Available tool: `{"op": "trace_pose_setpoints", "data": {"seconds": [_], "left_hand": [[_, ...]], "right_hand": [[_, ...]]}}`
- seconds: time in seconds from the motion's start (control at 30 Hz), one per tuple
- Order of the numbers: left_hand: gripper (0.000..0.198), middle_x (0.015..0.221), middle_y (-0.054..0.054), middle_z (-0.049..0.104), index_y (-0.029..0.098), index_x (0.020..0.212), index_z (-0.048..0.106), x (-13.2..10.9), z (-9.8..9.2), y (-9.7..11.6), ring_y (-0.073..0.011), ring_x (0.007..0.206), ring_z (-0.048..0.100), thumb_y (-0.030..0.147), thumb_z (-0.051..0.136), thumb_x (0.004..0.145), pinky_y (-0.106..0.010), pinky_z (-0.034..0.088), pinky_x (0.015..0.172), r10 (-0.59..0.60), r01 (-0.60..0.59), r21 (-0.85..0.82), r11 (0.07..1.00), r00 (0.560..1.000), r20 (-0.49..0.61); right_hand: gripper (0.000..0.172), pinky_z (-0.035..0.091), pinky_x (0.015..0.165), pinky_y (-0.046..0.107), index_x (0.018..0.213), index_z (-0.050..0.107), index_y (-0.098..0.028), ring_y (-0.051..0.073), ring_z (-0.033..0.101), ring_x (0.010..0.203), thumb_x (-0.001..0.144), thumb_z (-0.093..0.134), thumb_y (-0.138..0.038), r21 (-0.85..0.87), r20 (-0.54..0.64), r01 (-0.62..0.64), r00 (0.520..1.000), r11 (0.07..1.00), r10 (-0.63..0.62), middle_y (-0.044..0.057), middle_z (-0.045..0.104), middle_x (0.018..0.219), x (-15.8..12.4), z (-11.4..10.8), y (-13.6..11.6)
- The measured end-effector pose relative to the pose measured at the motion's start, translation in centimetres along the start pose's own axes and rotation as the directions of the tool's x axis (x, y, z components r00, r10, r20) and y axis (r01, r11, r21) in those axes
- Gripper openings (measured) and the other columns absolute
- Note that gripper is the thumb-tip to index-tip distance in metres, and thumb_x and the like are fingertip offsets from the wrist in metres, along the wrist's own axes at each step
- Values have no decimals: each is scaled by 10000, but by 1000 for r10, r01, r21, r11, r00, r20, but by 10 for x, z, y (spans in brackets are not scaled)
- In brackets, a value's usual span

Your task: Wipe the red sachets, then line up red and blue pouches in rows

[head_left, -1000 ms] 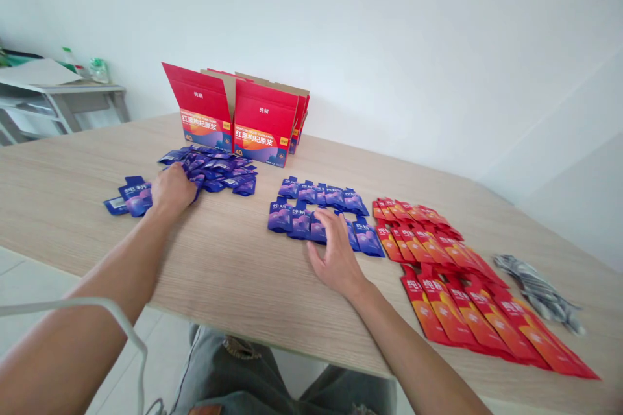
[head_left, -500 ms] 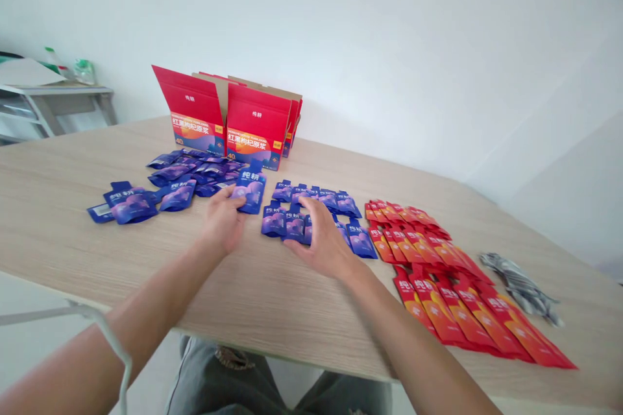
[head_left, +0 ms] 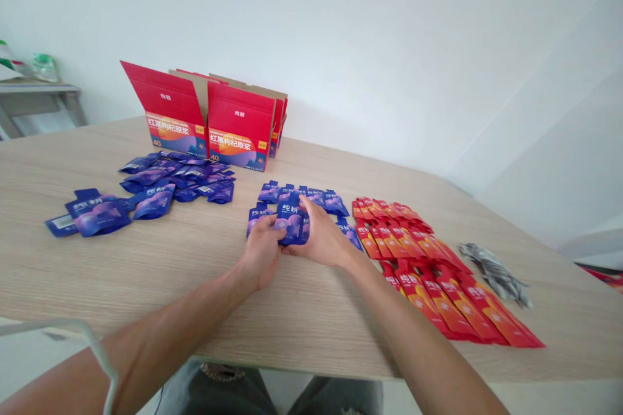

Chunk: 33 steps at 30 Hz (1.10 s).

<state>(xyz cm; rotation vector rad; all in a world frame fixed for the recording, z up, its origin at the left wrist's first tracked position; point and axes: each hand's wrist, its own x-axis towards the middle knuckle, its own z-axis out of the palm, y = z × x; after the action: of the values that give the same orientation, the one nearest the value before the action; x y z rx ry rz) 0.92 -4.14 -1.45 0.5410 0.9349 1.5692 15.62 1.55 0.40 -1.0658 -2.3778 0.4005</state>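
My left hand (head_left: 263, 251) pinches a blue pouch (head_left: 289, 219) by its lower left side, over the laid-out blue pouches. My right hand (head_left: 318, 233) is curved around the right side of that pouch, thumb at its lower edge and fingers at its upper right; another blue pouch shows partly behind it. Two rows of blue pouches (head_left: 335, 203) lie around and behind my hands, partly hidden by them. To the left is a loose heap of blue pouches (head_left: 150, 175), with a few more (head_left: 97, 213) nearer the front.
Open red boxes (head_left: 238, 123) stand at the back left of the wooden table (head_left: 204, 285). Rows of red pouches (head_left: 450, 305) lie to the right, beside a crumpled striped cloth (head_left: 496, 272). A pale curved bar (head_left: 100, 350) crosses the lower left corner.
My left hand has moved right with its blue pouch, bringing it to my right hand above the rows. The view has shifted, so the boxes and heap appear further left.
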Motion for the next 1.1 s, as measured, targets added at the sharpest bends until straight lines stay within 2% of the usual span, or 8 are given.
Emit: {"op": "trace_pose_setpoints", "data": {"seconds": [0.2,0.33,0.43,0.5,0.57,0.67,0.8,1.1], "left_hand": [[215,895,-72,761,129,920,715,-2,2,1,-174,785,716,90,734,710,-273,579,743,-37,36,3,999,995,92],[283,944,-87,768,142,1034,662,-5,1,-4,-193,852,754,98,725,761,-331,607,864,-71,70,17,997,993,96],[398,973,-74,757,179,1141,565,-10,-1,-18,-212,886,772,76,689,777,-358,619,862,-14,6,114,994,997,70],[428,986,-49,729,199,1178,534,-14,-5,-28,-193,836,753,77,651,785,-327,611,765,72,-106,235,966,986,150],[416,995,-35,700,207,1197,548,-19,-9,-36,-168,778,714,81,604,804,-285,568,664,133,-254,370,894,937,322],[350,982,-25,692,208,1140,601,-26,-14,-39,-130,715,651,50,537,834,-251,493,619,156,-491,516,702,813,561],[352,915,-12,694,192,1090,605,-30,-15,-35,-117,718,628,-16,477,837,-245,471,675,214,-682,540,493,697,685],[281,879,-19,701,189,1063,612,-31,-11,-30,-142,745,656,14,462,902,-254,473,688,220,-752,531,391,637,739]], "right_hand": [[1232,437,1228,592,1664,335,-108,417,517,1497,654,951,-452,28,-3,30,1000,999,-30,289,492,1624,3,-9,8],[1187,426,1232,601,1655,350,-149,394,554,1466,667,946,-428,5,-4,70,998,998,-70,261,529,1603,14,-24,29],[1182,428,1230,603,1652,354,-151,391,561,1460,676,955,-438,-28,-5,33,999,999,-34,256,552,1585,31,-39,53],[1195,423,1236,603,1649,357,-130,399,563,1458,668,968,-432,-59,-3,-22,1000,998,22,266,560,1575,47,-47,69],[1215,424,1239,595,1645,366,-110,405,578,1443,650,983,-436,-81,8,-77,997,994,78,276,562,1571,64,-51,85],[1239,434,1236,578,1647,371,-109,405,585,1438,637,993,-466,-87,56,-127,990,988,132,278,552,1581,87,-48,104],[1263,440,1222,599,1665,353,-162,406,580,1443,626,993,-489,-65,121,-115,985,991,122,248,564,1582,108,-33,122],[1190,412,1226,607,1647,392,-186,413,535,1470,654,975,-485,-134,203,-65,975,989,92,209,597,1556,124,-7,133]]}}
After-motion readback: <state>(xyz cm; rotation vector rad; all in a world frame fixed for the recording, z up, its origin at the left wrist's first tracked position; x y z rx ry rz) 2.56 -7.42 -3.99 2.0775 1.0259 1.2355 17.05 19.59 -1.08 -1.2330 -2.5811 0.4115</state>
